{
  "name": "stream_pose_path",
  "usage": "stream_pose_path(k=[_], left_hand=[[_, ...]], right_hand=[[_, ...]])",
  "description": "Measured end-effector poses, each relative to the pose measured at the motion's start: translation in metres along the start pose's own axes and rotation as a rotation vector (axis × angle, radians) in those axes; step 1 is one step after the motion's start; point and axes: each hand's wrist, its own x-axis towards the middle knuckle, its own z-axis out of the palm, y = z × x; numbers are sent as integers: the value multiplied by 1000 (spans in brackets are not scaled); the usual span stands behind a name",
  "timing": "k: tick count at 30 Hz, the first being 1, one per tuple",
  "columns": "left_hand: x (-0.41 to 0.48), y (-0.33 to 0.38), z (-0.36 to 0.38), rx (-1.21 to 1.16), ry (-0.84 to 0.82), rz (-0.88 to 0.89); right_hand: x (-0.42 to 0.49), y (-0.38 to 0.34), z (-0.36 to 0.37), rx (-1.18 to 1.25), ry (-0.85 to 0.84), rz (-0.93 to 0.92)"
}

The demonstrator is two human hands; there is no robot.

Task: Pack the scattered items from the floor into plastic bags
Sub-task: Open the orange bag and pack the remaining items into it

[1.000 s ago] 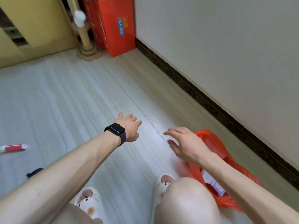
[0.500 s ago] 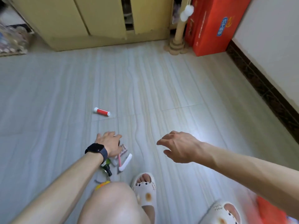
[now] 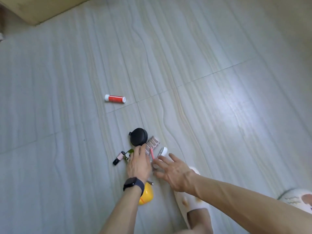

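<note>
Several small items lie in a pile on the floor: a black round case [image 3: 138, 139], a pinkish blister pack [image 3: 153, 143], a thin pink stick [image 3: 151, 153], a white razor-like piece [image 3: 163, 151], a small pink and black bottle [image 3: 119, 157] and a green item [image 3: 129, 152]. My left hand [image 3: 139, 163], with a black watch on its wrist, lies over the pile with fingers straight. My right hand [image 3: 174, 172] hovers beside it with fingers spread above the white piece. A yellow round object [image 3: 146, 195] sits under my left wrist. A red tube with white ends [image 3: 115, 99] lies apart, farther away. No bag is in view.
My feet in white slippers [image 3: 194, 205] are close to the pile on the right, the other slipper [image 3: 297, 199] at the right edge. A yellow cabinet base [image 3: 38, 9] stands at the top left. Grey striped floor tiles [image 3: 219, 81] spread all around.
My view has swung left and down, so the orange bag and the wall have left the frame. Both hands have come together over the pile.
</note>
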Motion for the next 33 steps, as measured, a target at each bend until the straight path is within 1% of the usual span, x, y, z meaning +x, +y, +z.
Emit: stream_pose_path(k=[2,5,7,9,11,12,14,16,18,20,23,28,30,33], left_hand=[[8,0,2,29,24,18],[20,0,5,116,52,105],[24,3,6,200,68,168],[25,12,4,251,66,198],[27,24,2,278,47,179],[29,30,2,276,35,161],[31,41,4,239,15,129],[33,51,2,171,-3,96],[33,63,-4,114,-28,97],[31,78,-13,107,-39,158],[25,111,-35,112,-23,297],[9,197,-76,64,60,536],[-4,239,-94,68,95,640],[-34,307,-123,73,138,793]], right_hand=[[13,-1,1,-77,-12,-9],[24,14,0,-169,-40,110],[22,30,3,-196,0,187],[14,45,9,-186,-14,230],[3,58,13,-139,37,280],[-5,63,13,-138,73,321],[-20,77,15,-148,88,360],[-39,96,20,-138,71,404],[-63,115,17,-104,64,490],[-91,133,10,-86,48,548],[-142,160,-7,-86,69,631],[-246,200,-56,-68,143,815],[-296,203,-68,11,207,855],[-372,193,-68,207,298,944]])
